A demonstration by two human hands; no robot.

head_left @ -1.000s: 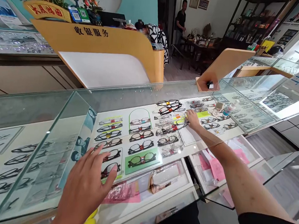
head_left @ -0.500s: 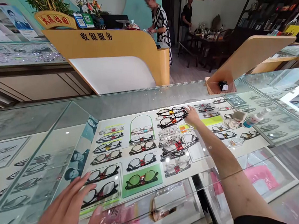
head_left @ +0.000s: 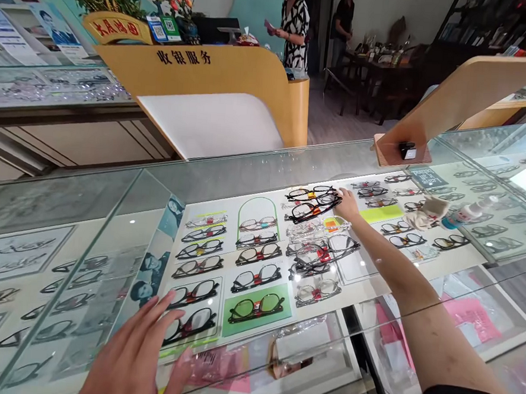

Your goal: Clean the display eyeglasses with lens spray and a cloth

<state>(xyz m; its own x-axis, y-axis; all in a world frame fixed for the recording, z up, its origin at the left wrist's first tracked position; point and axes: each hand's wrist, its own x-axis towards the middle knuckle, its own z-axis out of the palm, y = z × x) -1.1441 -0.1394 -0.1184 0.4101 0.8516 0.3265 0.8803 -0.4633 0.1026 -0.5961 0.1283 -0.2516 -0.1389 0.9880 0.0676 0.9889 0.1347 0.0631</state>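
My right hand (head_left: 348, 207) reaches out over the display counter. Its fingers close round the right end of black-framed eyeglasses (head_left: 314, 211) with a small orange-red tag on the lens area. Another black pair (head_left: 310, 193) with a yellow tag sits just behind them, partly overlapped. Clear-framed glasses (head_left: 305, 229) lie in front of my fingers. At lower left, my left hand (head_left: 135, 352) is spread at the counter's near edge, fingers apart and holding nothing. Close to its fingertips are dark-framed glasses (head_left: 195, 323), with a green card (head_left: 232, 326) bearing another pair farther right.
A glass partition (head_left: 109, 235) rises left of my left hand. A tilted wooden-backed mirror (head_left: 465, 96) stands at the counter's far edge. On the right are a spray bottle (head_left: 462, 215) and a crumpled cloth (head_left: 426, 213). Two people stand beyond the yellow cashier desk (head_left: 244, 71).
The view has shifted so the counter appears farther right. My right hand stays at the black eyeglasses, and my left hand remains spread. The person at the desk now holds a pinkish paper higher.
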